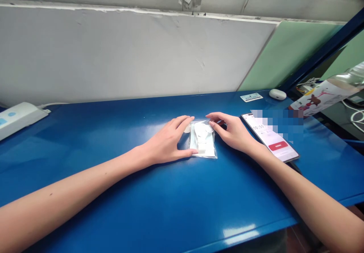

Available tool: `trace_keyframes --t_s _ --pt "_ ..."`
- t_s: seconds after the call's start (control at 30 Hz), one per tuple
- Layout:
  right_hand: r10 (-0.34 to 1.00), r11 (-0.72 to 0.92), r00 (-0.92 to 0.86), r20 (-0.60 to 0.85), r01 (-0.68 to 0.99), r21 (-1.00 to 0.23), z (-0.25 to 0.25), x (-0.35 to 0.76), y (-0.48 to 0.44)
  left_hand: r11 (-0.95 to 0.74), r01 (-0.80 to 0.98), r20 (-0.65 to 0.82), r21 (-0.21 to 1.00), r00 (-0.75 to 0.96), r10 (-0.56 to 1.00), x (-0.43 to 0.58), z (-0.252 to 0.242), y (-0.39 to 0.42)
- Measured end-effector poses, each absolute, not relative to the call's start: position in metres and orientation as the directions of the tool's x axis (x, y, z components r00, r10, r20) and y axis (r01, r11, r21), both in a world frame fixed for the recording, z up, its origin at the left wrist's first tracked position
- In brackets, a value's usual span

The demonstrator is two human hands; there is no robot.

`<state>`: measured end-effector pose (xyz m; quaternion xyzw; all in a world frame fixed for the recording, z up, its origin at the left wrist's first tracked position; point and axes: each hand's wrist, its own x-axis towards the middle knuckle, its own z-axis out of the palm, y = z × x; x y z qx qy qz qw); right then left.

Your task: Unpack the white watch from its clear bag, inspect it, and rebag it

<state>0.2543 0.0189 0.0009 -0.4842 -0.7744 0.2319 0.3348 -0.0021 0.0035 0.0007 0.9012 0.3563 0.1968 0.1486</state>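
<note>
A small clear plastic packet (202, 141) with white and pale green contents lies flat on the blue table (159, 203), between my hands. My left hand (170, 141) rests at its left side, fingers apart, with the thumb on the lower left edge and the fingertips near the top left corner. By that corner a small round white piece (187, 128) shows partly under the fingers. My right hand (229, 130) is at the packet's upper right corner, fingers loosely curved and apart, the thumb tip touching or just over the edge.
Right of my right hand lies a phone (280, 147) with a lit screen. Behind it are a card (251, 97), a white case (277, 94) and a tilted bottle (327, 94). A white power strip (21, 118) sits far left. A wall (127, 52) stands behind the table.
</note>
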Motion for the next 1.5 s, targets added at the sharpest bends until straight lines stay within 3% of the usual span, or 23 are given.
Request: trace_keyframes --t_s 0.37,0.63,0.8,1.03,1.3,1.5 --pt "0.893 0.449 -0.257 0.369 0.45 -0.772 0.004 0.252 0.018 -0.685 0.557 0.243 0.47 0.664 0.707 -0.001 0.004 0.002" --pt "0.901 0.427 -0.294 0.319 0.47 -0.773 -0.002 0.252 0.019 -0.712 0.555 0.259 0.429 0.68 0.686 -0.001 0.003 0.003" --pt "0.878 0.468 -0.379 0.292 0.554 -0.688 0.0 0.253 0.018 -0.712 0.589 0.232 0.383 0.684 0.691 -0.001 0.005 0.003" --pt "0.757 0.651 -0.581 0.297 0.637 -0.413 0.009 0.258 0.012 -0.706 0.619 0.253 0.344 0.663 0.705 0.001 0.005 0.003" --pt "0.741 0.631 -0.669 0.059 0.662 -0.404 0.014 0.264 0.008 -0.684 0.647 0.251 0.338 0.638 0.728 0.0 0.002 0.004" --pt "0.749 0.606 -0.662 0.035 0.662 -0.441 0.013 0.265 0.011 -0.657 0.652 0.193 0.38 0.638 0.745 0.001 0.006 0.003"
